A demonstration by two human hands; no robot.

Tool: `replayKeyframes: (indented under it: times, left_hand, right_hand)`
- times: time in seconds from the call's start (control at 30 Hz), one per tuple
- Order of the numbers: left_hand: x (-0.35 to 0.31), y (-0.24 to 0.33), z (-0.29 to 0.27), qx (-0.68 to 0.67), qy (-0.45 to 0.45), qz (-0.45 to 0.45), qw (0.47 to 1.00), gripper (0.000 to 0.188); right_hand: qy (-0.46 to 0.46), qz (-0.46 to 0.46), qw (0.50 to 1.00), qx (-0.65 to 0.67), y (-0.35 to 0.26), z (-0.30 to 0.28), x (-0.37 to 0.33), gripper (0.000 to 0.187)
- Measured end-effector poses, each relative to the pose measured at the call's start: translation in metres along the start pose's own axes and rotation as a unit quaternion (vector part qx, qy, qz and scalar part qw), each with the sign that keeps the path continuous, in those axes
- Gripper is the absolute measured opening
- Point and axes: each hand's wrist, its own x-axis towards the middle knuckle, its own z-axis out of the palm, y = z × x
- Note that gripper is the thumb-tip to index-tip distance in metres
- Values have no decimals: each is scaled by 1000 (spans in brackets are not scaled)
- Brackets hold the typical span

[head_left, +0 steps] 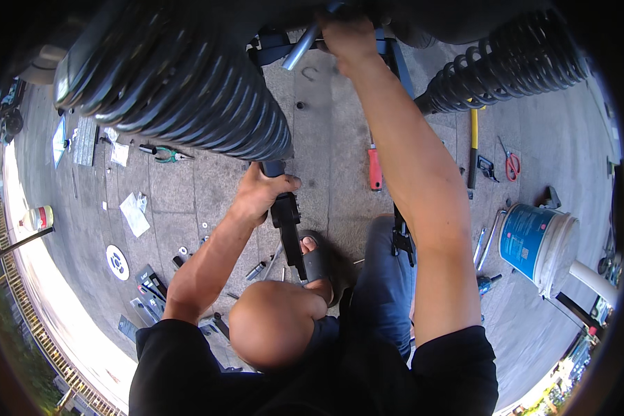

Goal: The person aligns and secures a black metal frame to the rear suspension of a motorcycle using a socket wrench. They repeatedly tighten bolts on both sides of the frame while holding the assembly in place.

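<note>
My left hand (258,194) is closed around a black metal bar (284,215), with the thumb lying across its front. Just above that hand ends a large black coil spring (187,90), which slants in from the upper left. At the top, my right hand (348,38) is bent closed beside a silver metal bar (301,50). The bar slants up to the fingers, whose tips are lost in shadow. Below the right hand runs a blue-black frame (394,59). A second black coil spring (509,66) hangs at the upper right.
On the paved floor lie a red-handled screwdriver (374,170), green-handled pliers (170,155), red-handled scissors (512,166) and a yellow-and-black handle (473,145). A blue-and-white bucket (534,246) stands right. Left are a white disc (117,262), plastic bags (134,213) and several small parts. My slippered foot (315,260) is below.
</note>
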Motion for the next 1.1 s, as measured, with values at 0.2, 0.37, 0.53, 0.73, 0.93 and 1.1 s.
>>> replayKeyframes:
  times: [0.2, 0.37, 0.53, 0.73, 0.93, 1.1]
  left_hand:
    - [-5, 6, 9, 20, 1, 1, 1000, 71]
    - [3, 0, 10, 18, -9, 10, 1000, 70]
    - [7, -6, 9, 4, 0, -2, 1000, 65]
    - [10, -13, 11, -9, 9, 3, 1000, 64]
    - [13, -19, 8, -19, 5, 19, 1000, 61]
    - [16, -21, 3, -14, -2, 33, 999, 59]
  right_hand:
    - [154, 157, 941, 258, -31, -29, -24, 28]
    - [192, 318, 755, 541, -81, -63, -60, 26]
    - [207, 445, 595, 637, -100, -67, -74, 27]
    - [131, 387, 669, 621, -81, -40, -127, 21]
    - [-24, 440, 627, 642, -28, 9, -122, 29]
    - [19, 368, 520, 770, -3, 39, -54, 23]
